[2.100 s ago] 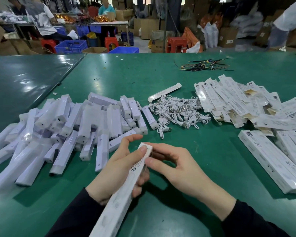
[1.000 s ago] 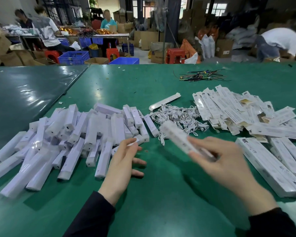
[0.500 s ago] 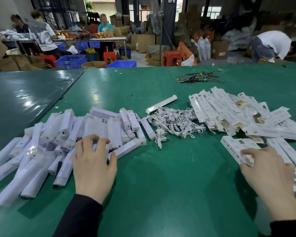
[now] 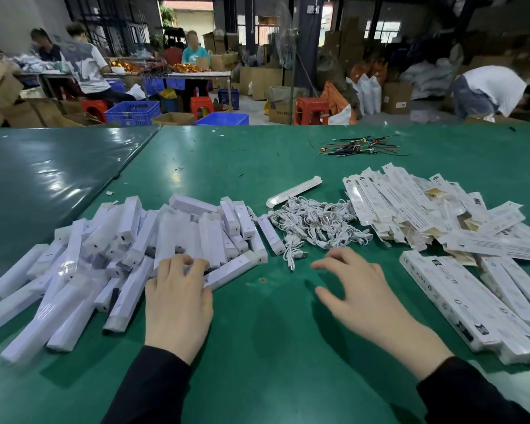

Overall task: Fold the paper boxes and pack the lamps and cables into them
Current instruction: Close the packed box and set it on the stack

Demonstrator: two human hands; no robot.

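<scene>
On the green desk [image 4: 257, 347], the left hand [image 4: 178, 301] gripped a lamp [image 4: 233, 272] in the nine o'clock pile, the right hand [image 4: 358, 296] hovered spread toward the twelve o'clock cables [image 4: 315, 223], folded boxes [image 4: 471, 307] at three o'clock.

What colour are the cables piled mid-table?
White. The cables show best in the head view, lying on the green table.

On the green table [image 4: 257, 347], the left hand [image 4: 176, 304] rests with curled fingers on a lamp [image 4: 231, 272] at the lamp pile's near edge. The right hand [image 4: 360, 296] hovers with spread fingers just before the cables [image 4: 315, 223]. Flat boxes [image 4: 410, 209] lie right, packed boxes [image 4: 459, 304] nearer.
</scene>
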